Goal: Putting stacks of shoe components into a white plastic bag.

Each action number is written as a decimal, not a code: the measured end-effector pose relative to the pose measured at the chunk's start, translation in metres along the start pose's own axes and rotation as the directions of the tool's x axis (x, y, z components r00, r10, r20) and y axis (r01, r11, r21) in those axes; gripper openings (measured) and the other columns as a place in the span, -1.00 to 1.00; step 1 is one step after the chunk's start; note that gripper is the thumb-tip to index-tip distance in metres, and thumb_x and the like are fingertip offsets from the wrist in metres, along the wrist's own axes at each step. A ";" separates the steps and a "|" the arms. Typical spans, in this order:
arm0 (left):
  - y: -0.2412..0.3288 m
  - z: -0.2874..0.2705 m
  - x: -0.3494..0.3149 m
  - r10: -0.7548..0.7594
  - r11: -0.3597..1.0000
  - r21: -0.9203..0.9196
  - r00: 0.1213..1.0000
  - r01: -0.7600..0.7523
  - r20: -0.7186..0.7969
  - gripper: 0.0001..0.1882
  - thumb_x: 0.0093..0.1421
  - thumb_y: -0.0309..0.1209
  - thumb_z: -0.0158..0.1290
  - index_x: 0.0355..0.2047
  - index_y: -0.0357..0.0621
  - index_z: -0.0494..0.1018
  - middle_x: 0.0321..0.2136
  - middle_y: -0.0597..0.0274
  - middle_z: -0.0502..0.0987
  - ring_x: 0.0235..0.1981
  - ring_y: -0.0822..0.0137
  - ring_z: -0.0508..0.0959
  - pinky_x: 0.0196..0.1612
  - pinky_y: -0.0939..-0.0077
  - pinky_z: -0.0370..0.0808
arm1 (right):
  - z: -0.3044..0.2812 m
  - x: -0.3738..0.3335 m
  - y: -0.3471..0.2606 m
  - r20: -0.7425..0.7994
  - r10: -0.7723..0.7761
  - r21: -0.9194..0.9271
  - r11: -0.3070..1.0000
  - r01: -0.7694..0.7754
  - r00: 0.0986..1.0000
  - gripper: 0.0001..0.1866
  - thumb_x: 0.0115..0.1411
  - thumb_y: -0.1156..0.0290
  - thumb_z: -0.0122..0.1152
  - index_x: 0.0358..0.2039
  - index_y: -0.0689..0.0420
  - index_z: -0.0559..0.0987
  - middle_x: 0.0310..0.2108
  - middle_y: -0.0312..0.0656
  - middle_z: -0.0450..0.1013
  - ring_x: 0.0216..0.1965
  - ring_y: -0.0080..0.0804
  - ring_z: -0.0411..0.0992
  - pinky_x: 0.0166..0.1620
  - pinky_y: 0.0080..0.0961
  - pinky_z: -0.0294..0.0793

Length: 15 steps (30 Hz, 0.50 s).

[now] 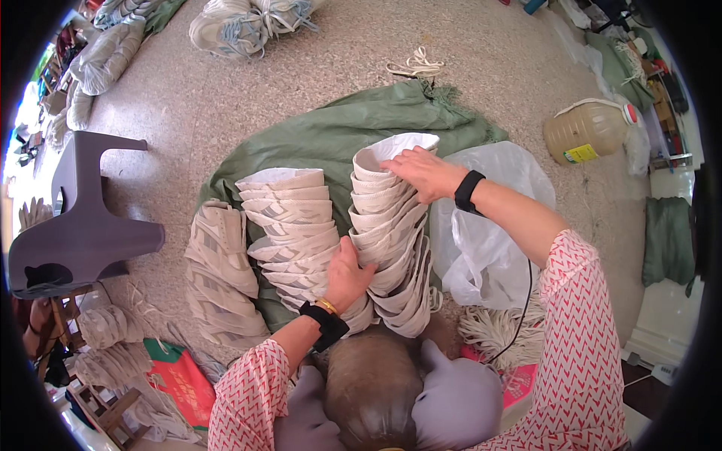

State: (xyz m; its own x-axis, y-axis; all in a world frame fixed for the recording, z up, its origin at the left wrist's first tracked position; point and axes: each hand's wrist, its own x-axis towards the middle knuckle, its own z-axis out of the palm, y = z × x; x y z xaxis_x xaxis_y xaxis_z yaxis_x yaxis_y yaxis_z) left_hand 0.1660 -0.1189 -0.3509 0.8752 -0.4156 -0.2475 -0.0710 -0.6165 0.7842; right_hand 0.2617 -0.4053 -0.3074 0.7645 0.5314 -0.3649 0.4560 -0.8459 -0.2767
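Observation:
Three stacks of nested white-beige shoe uppers are in front of me: a left stack (218, 274) leaning on its side, a middle stack (288, 214) and a right stack (391, 248). At the top of the right stack, my right hand (427, 173) is closed on the rim of the uppermost shoe upper (402, 143). My left hand (348, 276) lies lower down, between the middle and right stacks. Its thumb and index finger are spread, the thumb touching the right stack; its other fingers are partly hidden.
Green sacking (316, 135) lies beneath the stacks. A clear plastic bag (489, 240) and white laces (504, 331) are at right. Farther off stand a jug (590, 131) and a grey plastic stool (83, 218). More shoe uppers (233, 30) lie at the far side.

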 end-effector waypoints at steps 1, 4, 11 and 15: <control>0.001 0.000 0.000 0.000 1.000 -0.005 1.000 0.000 0.004 -0.50 -0.04 -0.31 0.38 -0.35 -0.23 0.24 -0.57 -0.01 0.47 -0.47 -0.02 0.55 -0.35 0.15 0.48 | 0.011 -0.002 0.004 -0.095 0.004 0.022 1.000 -0.001 0.995 -0.10 -0.33 0.50 0.44 0.15 0.17 0.33 -0.12 -0.04 0.45 0.03 -0.03 0.40 0.12 -0.13 0.32; 0.002 -0.001 0.001 -0.007 1.000 -0.003 1.000 0.007 0.005 -0.49 -0.04 -0.31 0.38 -0.35 -0.23 0.24 -0.57 0.00 0.47 -0.47 -0.03 0.55 -0.35 0.15 0.48 | 0.019 0.001 0.003 -0.208 0.020 0.070 0.998 -0.006 0.978 -0.24 -0.35 0.49 0.43 -0.02 0.21 0.38 -0.29 -0.09 0.48 -0.12 -0.02 0.45 0.00 -0.14 0.38; -0.002 -0.002 -0.001 -0.039 0.999 0.011 0.999 0.039 -0.008 -0.49 -0.04 -0.30 0.38 -0.34 -0.22 0.24 -0.57 0.02 0.47 -0.47 -0.01 0.54 -0.35 0.15 0.47 | 0.013 0.015 -0.014 -0.188 -0.055 0.039 0.997 0.064 0.981 -0.23 -0.38 0.40 0.53 -0.02 0.13 0.48 -0.23 -0.11 0.52 -0.08 -0.07 0.44 0.04 -0.21 0.39; -0.001 0.000 -0.001 -0.025 0.999 -0.021 1.000 0.025 -0.013 -0.49 -0.04 -0.30 0.38 -0.35 -0.22 0.24 -0.56 0.03 0.47 -0.48 0.01 0.54 -0.36 0.16 0.47 | 0.019 0.015 -0.006 -0.236 -0.086 0.082 0.991 0.108 0.968 -0.27 -0.38 0.40 0.53 -0.05 0.09 0.54 -0.22 -0.17 0.54 -0.08 -0.10 0.44 0.07 -0.22 0.39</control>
State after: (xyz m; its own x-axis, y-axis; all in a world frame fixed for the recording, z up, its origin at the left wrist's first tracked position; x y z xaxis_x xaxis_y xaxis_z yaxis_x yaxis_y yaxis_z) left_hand 0.1657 -0.1177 -0.3518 0.8830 -0.3910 -0.2597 -0.0389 -0.6124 0.7896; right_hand 0.2618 -0.3911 -0.3281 0.8082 0.5767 -0.1196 0.4972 -0.7769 -0.3862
